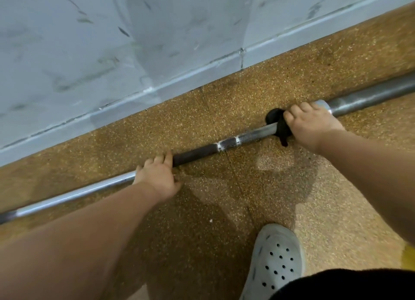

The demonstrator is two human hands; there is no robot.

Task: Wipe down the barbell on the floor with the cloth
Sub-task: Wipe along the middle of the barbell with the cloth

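A long steel barbell (pixel 226 143) lies on the speckled brown floor, running from the lower left to the upper right, parallel to the wall. My left hand (pixel 158 177) grips the bar near its middle, fingers curled over the top. My right hand (pixel 311 123) grips a black cloth (pixel 277 124) wrapped round the bar, just left of the collar where the thicker sleeve begins. Most of the cloth is hidden under my fingers; a small tail hangs below the bar.
A pale grey wall with a skirting board (pixel 202 72) runs close behind the bar. My foot in a white perforated clog (pixel 276 259) stands on the floor at the lower right. Open floor (pixel 336 198) lies between the bar and me.
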